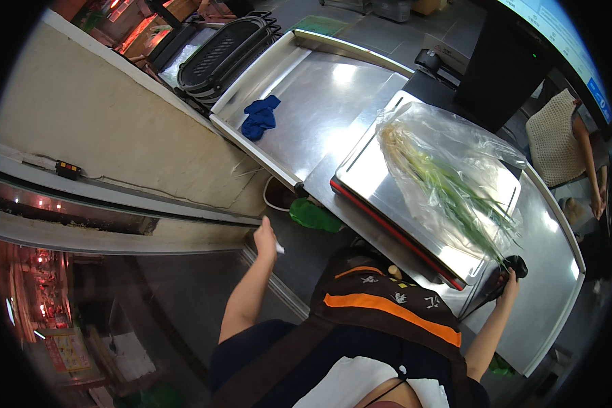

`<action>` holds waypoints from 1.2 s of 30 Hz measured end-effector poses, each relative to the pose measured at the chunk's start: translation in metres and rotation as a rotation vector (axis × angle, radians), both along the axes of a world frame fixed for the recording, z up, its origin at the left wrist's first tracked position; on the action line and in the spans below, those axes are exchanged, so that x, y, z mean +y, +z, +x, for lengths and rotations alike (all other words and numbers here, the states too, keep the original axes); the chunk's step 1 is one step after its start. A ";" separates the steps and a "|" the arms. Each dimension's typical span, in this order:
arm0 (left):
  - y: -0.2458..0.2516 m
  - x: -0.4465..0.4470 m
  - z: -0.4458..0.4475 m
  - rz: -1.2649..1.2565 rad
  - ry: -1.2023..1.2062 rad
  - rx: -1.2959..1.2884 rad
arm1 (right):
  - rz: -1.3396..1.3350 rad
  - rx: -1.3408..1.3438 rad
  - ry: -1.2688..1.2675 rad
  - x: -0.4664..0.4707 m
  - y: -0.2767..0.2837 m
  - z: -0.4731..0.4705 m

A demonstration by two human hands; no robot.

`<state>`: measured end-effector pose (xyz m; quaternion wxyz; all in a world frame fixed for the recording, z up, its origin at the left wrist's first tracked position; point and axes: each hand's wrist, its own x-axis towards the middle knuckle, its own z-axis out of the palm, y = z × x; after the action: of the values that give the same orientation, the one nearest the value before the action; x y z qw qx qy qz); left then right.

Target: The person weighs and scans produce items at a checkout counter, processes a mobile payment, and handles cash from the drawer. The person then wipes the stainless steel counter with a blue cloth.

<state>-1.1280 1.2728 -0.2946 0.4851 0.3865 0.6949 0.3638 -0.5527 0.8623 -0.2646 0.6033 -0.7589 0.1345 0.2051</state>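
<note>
A bunch of spring onions (438,178), pale roots and long green leaves, lies in a clear plastic bag (454,127). Beneath it is the steel platform of a weighing scale (372,173) with a red-striped side. My right hand (509,286) grips a black handheld device (516,266), perhaps a scanner, beside the scale's near right corner and close to the leaf tips. Away from the counter, on the left, my left hand (266,238) holds a small white piece (280,249), mostly hidden by the fingers; its material is unclear.
The scale stands on a steel counter (326,86) with raised edges. A blue cloth (260,117) lies at its left end. Black ridged trays (224,56) are stacked beyond. A lit screen (556,30) rises at upper right. Another person (556,137) is across the counter.
</note>
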 end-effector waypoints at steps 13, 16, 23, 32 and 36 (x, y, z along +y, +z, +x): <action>0.005 0.148 0.018 0.210 0.177 -0.044 | -0.205 -0.188 0.141 0.001 0.008 0.004; 0.066 0.135 0.077 0.588 -0.101 0.157 | -0.614 -0.422 0.058 0.003 0.002 0.001; 0.230 0.053 0.269 1.228 -1.547 0.504 | -0.877 -0.336 0.053 0.057 0.035 -0.012; 0.212 0.031 0.348 1.204 -1.719 0.653 | -0.731 -0.614 0.082 0.031 0.050 -0.042; 0.242 -0.035 0.381 1.176 -1.570 0.135 | -0.076 -0.487 0.356 0.038 0.085 -0.079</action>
<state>-0.7472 1.2382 -0.0524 0.2788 0.9383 -0.0249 0.2032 -0.6313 0.9002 -0.1799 0.5434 -0.8195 -0.1416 0.1143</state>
